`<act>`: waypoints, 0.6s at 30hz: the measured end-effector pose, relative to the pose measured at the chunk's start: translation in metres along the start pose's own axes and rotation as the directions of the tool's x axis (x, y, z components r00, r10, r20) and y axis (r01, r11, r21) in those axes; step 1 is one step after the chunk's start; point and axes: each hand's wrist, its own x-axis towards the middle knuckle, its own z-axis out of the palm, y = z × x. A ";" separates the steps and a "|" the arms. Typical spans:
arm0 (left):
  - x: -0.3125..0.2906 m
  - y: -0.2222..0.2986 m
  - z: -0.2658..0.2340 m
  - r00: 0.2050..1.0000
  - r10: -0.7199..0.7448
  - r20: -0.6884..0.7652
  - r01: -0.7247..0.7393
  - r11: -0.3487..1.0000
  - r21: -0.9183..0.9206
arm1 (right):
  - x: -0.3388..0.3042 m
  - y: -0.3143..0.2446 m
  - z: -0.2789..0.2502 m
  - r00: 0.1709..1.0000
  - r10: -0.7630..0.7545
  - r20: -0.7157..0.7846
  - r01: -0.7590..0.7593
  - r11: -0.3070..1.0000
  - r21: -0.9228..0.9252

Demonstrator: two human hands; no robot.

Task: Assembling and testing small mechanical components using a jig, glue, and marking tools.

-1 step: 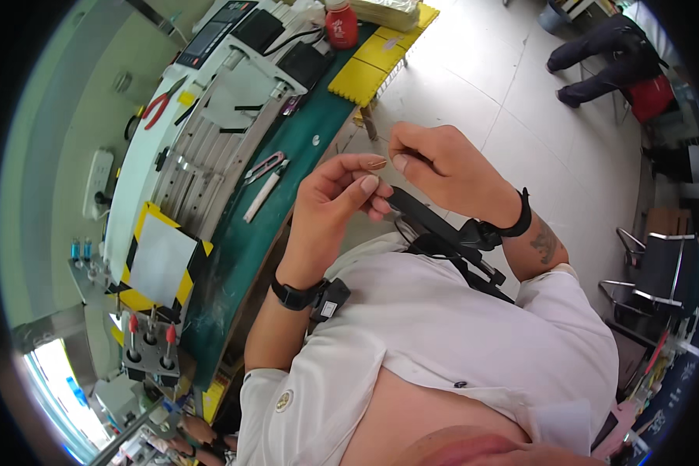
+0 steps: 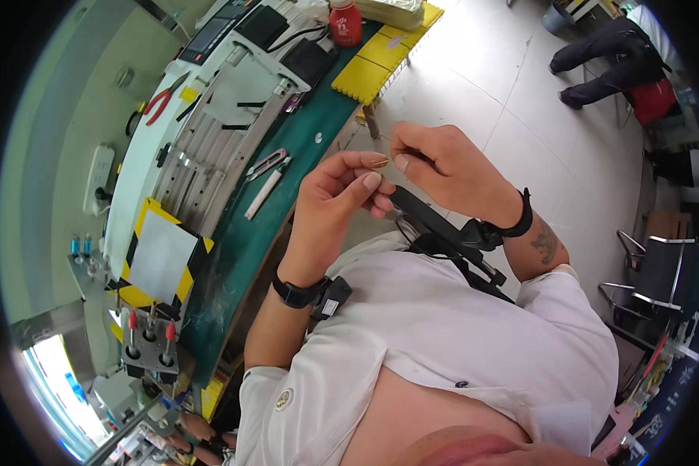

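In front of my chest, my left hand (image 2: pixel 335 198) is closed in a pinch. A small, thin copper-coloured piece (image 2: pixel 378 163) shows at its index fingertip; its kind is too small to make out. Just to the right, close by but apart from that piece, is my right hand (image 2: pixel 443 167). Its thumb and index finger are pressed together, and whatever they may hold is hidden. Below both hands a black bar-shaped mount (image 2: pixel 435 221) extends out from my body. Nearest to my left hand on the green bench mat (image 2: pixel 233 248) lie a white pen-like tool (image 2: pixel 263 194) and pink-handled snips (image 2: pixel 267 163).
A bench machine (image 2: pixel 210 147) with a metal bed fills the left, with red-handled pliers (image 2: pixel 161 102) on it. A red bottle (image 2: pixel 345 25) and yellow sheets (image 2: pixel 377 66) sit at the far end. Another person (image 2: pixel 610 58) is at the far right; chairs (image 2: pixel 660 272) stand at right.
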 end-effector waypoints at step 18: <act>0.010 -0.001 -0.005 0.997 0.053 -0.047 -0.054 0.999 -0.010 | 0.020 0.004 0.020 0.840 -0.502 -0.207 0.326 0.771 -0.548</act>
